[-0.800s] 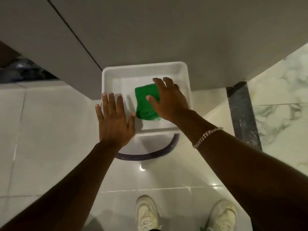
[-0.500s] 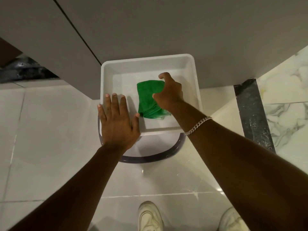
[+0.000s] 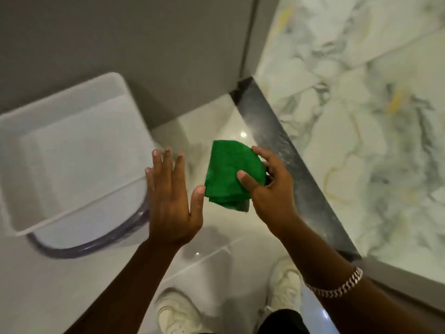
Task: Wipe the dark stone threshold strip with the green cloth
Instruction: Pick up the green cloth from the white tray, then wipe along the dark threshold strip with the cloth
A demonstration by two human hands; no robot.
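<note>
The folded green cloth point(image 3: 228, 172) hangs in the air above the glossy floor, gripped by my right hand point(image 3: 269, 189) between thumb and fingers. My left hand point(image 3: 171, 198) is open with fingers spread, its thumb tip close to the cloth's lower left edge. The dark stone threshold strip point(image 3: 301, 174) runs diagonally from upper middle to lower right, just right of the cloth and partly hidden under my right hand and forearm.
A white square tub point(image 3: 72, 150) with a clear curved base stands at the left against the grey wall point(image 3: 120, 39). Veined marble floor point(image 3: 373, 116) lies beyond the strip. My white shoes point(image 3: 178, 312) are at the bottom.
My right hand closed on the cloth and lifted it out of the tub, carrying it right toward the strip. My left hand left the tub's rim. The view swung right.
</note>
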